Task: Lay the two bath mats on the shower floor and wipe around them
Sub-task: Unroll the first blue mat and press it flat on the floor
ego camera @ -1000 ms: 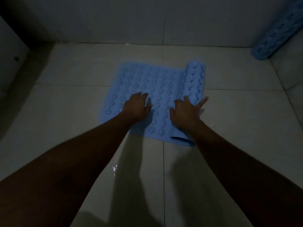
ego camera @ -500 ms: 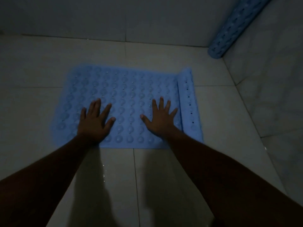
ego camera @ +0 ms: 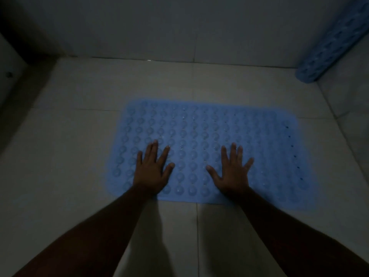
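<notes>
— Pale tile covers the shower floor and runs up the walls; the light is dim. What's lying on it?

— From my remote seat I see the blue bath mat spread flat near the middle of the floor, its suction cups facing up, right end lying nearly level. I'd judge it is pressed down so the curl relaxes and it sits flush on the tile.

— And the other one?

— The second bath mat is rolled into a tube, leaning in the far right corner against the wall, well apart from the first. I'd guess it's parked there to keep the floor free until its turn.

— Hands?

— My left hand rests palm down on the mat's near left part, fingers splayed, gripping nothing. My right hand does likewise toward the middle, also spread flat. No cloth is in view, so wiping looks not yet begun.
</notes>
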